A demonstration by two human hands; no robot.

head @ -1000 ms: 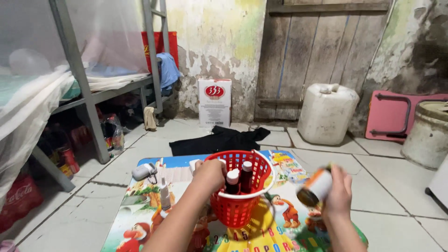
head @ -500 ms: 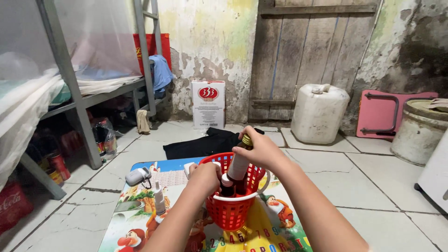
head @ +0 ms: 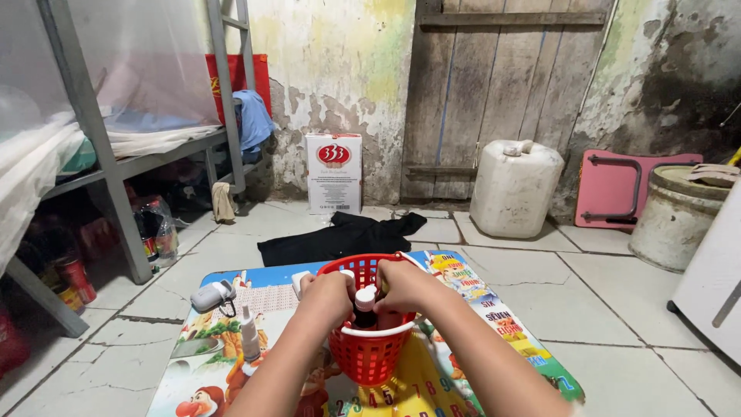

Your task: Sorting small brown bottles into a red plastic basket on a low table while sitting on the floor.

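A red plastic basket point(head: 369, 357) stands on a colourful cartoon play mat point(head: 262, 340) on the tiled floor. Several dark bottles with white caps point(head: 365, 303) stand upright inside it. My left hand point(head: 330, 293) grips the basket's left rim. My right hand point(head: 405, 284) reaches over the rim from the right and is closed around a bottle down in the basket, which its fingers mostly hide.
On the mat's left lie a small white device point(head: 212, 295) and a slim white bottle point(head: 249, 333). A black cloth point(head: 340, 235) lies beyond the mat. A white box point(head: 333, 171), a white jerrycan point(head: 515, 188), a pink folded table point(head: 617, 189) and a metal bunk frame point(head: 108, 170) surround the spot.
A second ago my right hand held a bottle out to the right of the basket. It swung over the rim and lowered the bottle inside. My left hand stayed on the rim.
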